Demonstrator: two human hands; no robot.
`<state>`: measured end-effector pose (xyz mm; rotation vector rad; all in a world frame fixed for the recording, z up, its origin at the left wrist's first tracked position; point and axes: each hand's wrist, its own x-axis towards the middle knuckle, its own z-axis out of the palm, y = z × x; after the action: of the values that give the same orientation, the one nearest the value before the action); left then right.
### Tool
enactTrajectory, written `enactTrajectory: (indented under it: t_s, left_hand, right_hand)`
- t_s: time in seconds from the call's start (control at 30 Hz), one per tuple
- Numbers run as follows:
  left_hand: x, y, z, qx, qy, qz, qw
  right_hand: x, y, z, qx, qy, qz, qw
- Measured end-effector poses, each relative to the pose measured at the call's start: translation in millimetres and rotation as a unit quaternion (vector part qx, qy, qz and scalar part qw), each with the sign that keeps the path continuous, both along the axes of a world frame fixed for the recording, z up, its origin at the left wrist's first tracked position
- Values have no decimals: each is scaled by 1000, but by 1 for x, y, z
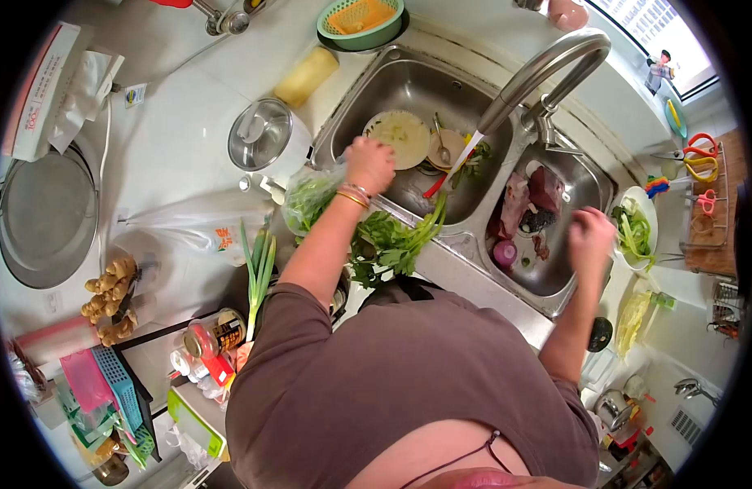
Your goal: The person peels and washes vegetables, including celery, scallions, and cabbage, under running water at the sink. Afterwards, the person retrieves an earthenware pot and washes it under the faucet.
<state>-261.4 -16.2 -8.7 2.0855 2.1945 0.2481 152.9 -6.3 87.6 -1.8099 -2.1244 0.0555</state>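
My left hand (370, 165) is over the left basin's near-left edge, its fingers curled downward, and I cannot make out what they hold. Just beyond it, a bowl of cloudy liquid with green bits (402, 140) sits in the left basin (404, 69). A plastic bag of greens (311, 196) lies against that wrist. A smaller bowl with a spoon (444, 153) stands beside the larger one. My right hand (592, 236) is by the right basin's outer rim, its fingers smeared by motion. Dark red meat (545, 189) and a purple onion piece (505, 253) lie in the right basin.
A faucet (547, 69) arches over the sink. Leafy celery (392, 244) hangs across the front rim. At right stands a white dish of lettuce (634, 228); at left, a lidded white pot (266, 143), spring onions (258, 273) and ginger (109, 293).
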Motion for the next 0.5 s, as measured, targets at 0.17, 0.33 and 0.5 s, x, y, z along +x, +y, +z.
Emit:
enactTrajectory:
  t_s: [0.17,0.33,0.5]
  left_hand:
    - [-48,1,23,-146,104,30,983]
    - [-72,10,-11,-315,122,-17,941]
    - [-90,10,-24,-298,60,-55,951]
  right_hand:
    - [-178,9,-92,-474,465,155,732]
    - [-299,31,-190,-609,599,-184,487]
    - [-333,33,-222,-606,611,-197,469]
